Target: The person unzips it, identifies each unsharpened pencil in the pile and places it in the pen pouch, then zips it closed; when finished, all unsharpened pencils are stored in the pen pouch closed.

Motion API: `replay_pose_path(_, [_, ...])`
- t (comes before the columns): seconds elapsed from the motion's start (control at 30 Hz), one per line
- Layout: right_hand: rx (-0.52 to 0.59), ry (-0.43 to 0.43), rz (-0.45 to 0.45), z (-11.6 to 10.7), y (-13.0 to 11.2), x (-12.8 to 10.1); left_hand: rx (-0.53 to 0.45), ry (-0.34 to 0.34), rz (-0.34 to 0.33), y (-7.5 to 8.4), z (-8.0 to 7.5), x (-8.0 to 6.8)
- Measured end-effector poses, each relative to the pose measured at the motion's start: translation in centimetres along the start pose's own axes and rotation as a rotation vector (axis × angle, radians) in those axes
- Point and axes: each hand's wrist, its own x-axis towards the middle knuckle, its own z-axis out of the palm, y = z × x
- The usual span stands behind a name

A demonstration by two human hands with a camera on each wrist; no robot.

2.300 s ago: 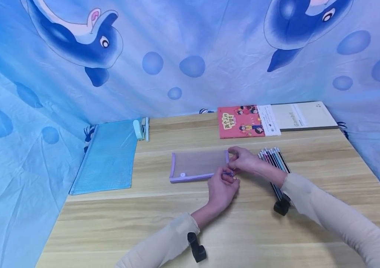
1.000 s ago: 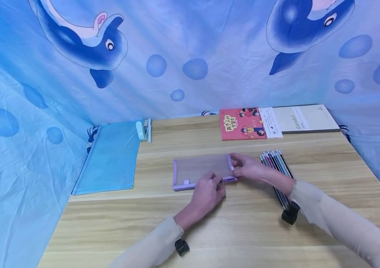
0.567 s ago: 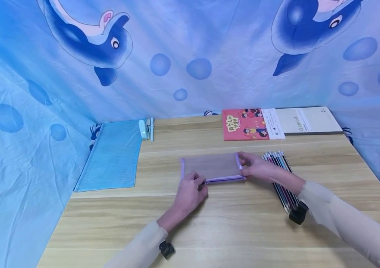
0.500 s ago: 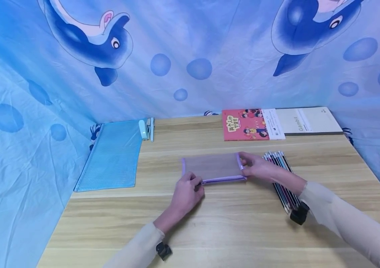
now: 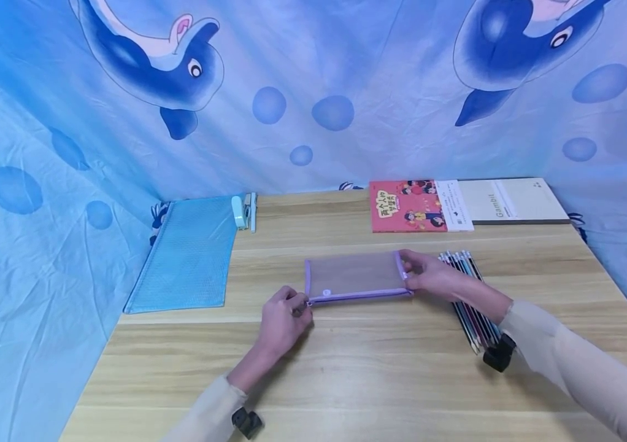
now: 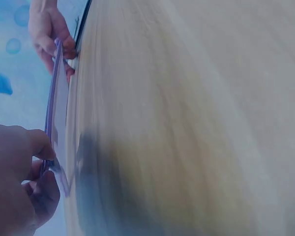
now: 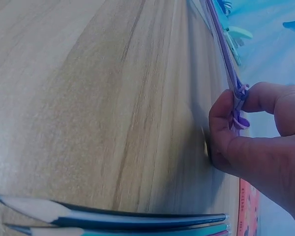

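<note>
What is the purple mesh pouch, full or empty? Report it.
Empty: the purple mesh pouch lies flat and see-through, nothing showing inside; the pencils lie outside it on the table.

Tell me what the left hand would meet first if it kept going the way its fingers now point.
The left hand pinches the zipper pull at the near-left corner of the mesh pouch, fingers aimed right and slightly away. Going on, it would probably run into the pouch itself, then the right hand holding the far end.
</note>
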Motion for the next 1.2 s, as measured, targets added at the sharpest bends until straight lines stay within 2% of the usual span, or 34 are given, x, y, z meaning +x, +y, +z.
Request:
replay_pose_path(0.13, [0.007,0.001,-0.001,0.0,0.0,0.1,0.040,0.030,-0.002,-0.7,-0.3,-0.5])
replay_pose_path(0.4, [0.022,-0.001,-0.008,0.0,-0.1,0.2,0.038,-0.001,-0.074,-0.7,-0.4,-0.5])
replay_pose_path(0.5, [0.026,-0.002,-0.012,0.1,0.0,0.4,0.069,-0.026,-0.116,-0.5,-0.4,-0.5])
replay_pose_path(0.6, [0.036,-0.007,-0.006,0.2,-0.1,0.5,0.077,-0.090,-0.159,-0.4,-0.4,-0.4])
replay_pose_path(0.63, [0.038,-0.008,-0.002,0.2,-0.1,0.5,0.069,-0.105,-0.146,-0.3,-0.3,-0.2])
replay_pose_path(0.73, [0.018,0.001,0.007,0.1,-0.1,0.6,0.011,-0.160,-0.045,-0.1,0.4,0.9])
replay_pose_path(0.8, [0.000,0.003,0.003,0.0,-0.2,0.5,-0.008,-0.214,0.040,0.3,1.1,2.0])
replay_pose_path(0.87, [-0.010,0.003,-0.001,0.1,-0.3,0.5,0.019,-0.296,0.109,0.9,1.7,3.2])
replay_pose_path(1.03, [-0.009,-0.024,0.007,0.2,-0.6,0.7,0.109,-0.528,0.167,2.1,2.3,5.7])
replay_pose_path(1.2, [-0.017,-0.036,0.017,0.1,-0.8,0.6,0.054,-0.640,0.164,2.3,2.5,6.8])
